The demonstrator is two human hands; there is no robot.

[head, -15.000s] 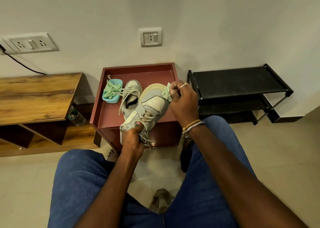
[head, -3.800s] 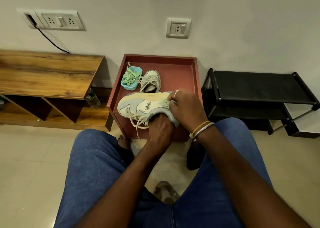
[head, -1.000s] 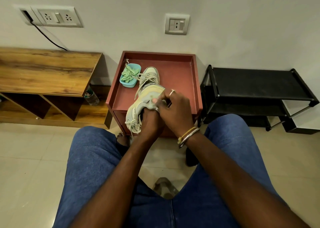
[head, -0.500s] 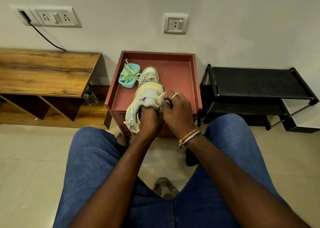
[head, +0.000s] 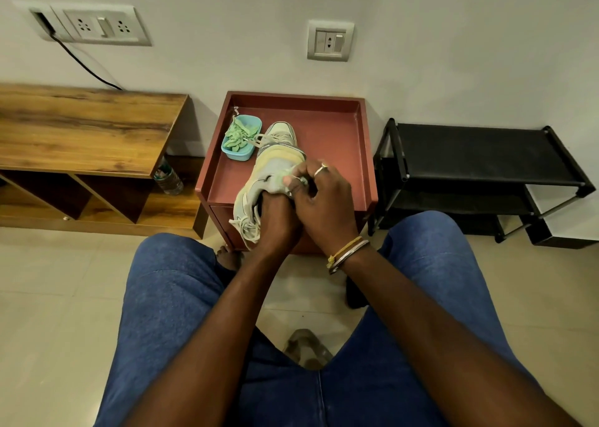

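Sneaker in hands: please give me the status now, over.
Left hand grips sneaker at near end. Right hand pinches green piece against its side. Sneaker held over red table. Second sneaker and blue bowl close behind.

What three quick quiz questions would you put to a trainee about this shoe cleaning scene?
1. True or false: the second shoe stands on the red table beside the blue tub.
2. The right grip pinches: A a green wipe, B a brush, C a bottle.
3. Which grip steadies the held shoe?
Key: 1 true; 2 A; 3 the left grip.
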